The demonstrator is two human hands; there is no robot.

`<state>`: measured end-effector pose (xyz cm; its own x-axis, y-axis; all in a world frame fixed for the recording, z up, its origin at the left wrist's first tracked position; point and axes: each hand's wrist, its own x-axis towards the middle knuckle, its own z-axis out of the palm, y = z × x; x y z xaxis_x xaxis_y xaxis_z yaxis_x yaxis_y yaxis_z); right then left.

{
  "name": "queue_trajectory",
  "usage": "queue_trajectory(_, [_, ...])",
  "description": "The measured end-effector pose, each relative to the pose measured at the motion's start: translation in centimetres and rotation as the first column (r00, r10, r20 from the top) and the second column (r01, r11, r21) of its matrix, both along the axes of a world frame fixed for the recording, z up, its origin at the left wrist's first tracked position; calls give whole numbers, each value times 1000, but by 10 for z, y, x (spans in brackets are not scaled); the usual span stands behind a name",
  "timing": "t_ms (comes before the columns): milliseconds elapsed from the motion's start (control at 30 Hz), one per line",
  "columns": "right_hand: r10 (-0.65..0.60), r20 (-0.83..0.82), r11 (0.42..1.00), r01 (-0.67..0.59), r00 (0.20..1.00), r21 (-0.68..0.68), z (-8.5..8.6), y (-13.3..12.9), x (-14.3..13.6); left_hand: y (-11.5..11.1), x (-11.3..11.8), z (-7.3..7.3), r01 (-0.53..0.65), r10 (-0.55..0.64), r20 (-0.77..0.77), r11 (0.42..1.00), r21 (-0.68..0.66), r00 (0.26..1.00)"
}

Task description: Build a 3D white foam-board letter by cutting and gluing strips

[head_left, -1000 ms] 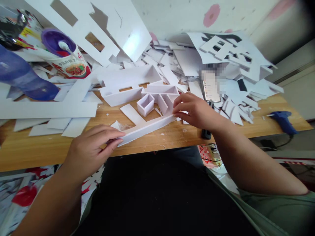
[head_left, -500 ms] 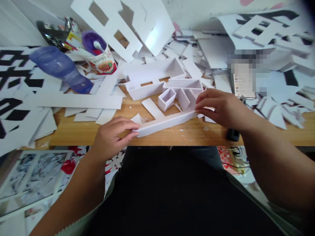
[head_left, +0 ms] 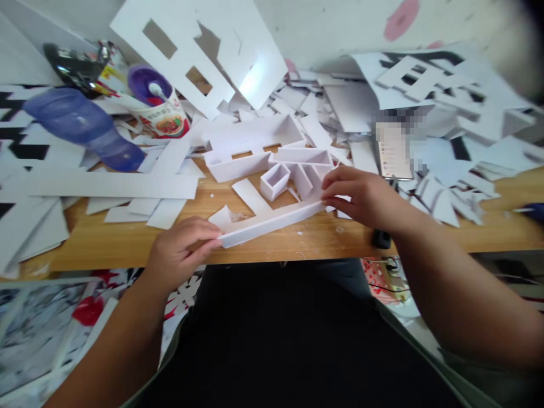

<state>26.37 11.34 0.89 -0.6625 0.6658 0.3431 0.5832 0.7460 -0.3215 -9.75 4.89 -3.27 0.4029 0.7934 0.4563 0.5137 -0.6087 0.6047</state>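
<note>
We counted two hands [head_left: 176, 249] [head_left: 361, 195] and one held strip [head_left: 272, 224] near the tabletop's front edge [head_left: 263, 252]; farther back, one smartphone [head_left: 393, 150], one food tub [head_left: 169, 122].

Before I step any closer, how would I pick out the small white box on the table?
On the wooden table, find the long white strip held between the left hand and right hand. The small white box sits just beyond its middle. Unlike the long piece with rectangular cut-outs behind it, it is short, compact and open-topped.

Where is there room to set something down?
Bare tabletop shows left of the left hand, in front of the white scraps, and between the right arm and the blue tool. Farther back, open white boxes and more scraps crowd it.
</note>
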Motion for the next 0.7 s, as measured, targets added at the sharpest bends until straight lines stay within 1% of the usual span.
queue_trajectory(133, [-36, 23, 999, 37, 999, -37, 3, -1, -1, 4, -2, -14, 27, -23, 87, 998, -50, 996])
queue_trajectory(267, [-38, 22, 998, 39, 999, -40, 2, 0, 0, 8, -4, -21, 64, -55, 138, 996, -62, 989])
queue_trajectory(333, [-37, 20, 999, 38, 999, -35, 2, 0, 0, 9, -5, -22, 61, -52, 140, 996, -61, 989])
queue_trajectory(400, [-40, 27, 998, 41, 999, -40, 3, 0, -1, 8, -7, -22, 35, -25, 135, 997, -72, 991])
queue_trajectory(533, [-45, 53, 997, 48, 998, -53, 5, -3, -2, 6, -9, -21, 24, -10, 108, 991, -132, 994])
queue_trajectory(700, [-48, 94, 998, 52, 994, -44, 0, -7, -5, 6, -7, -17, 18, -8, 88, 993, -118, 996])
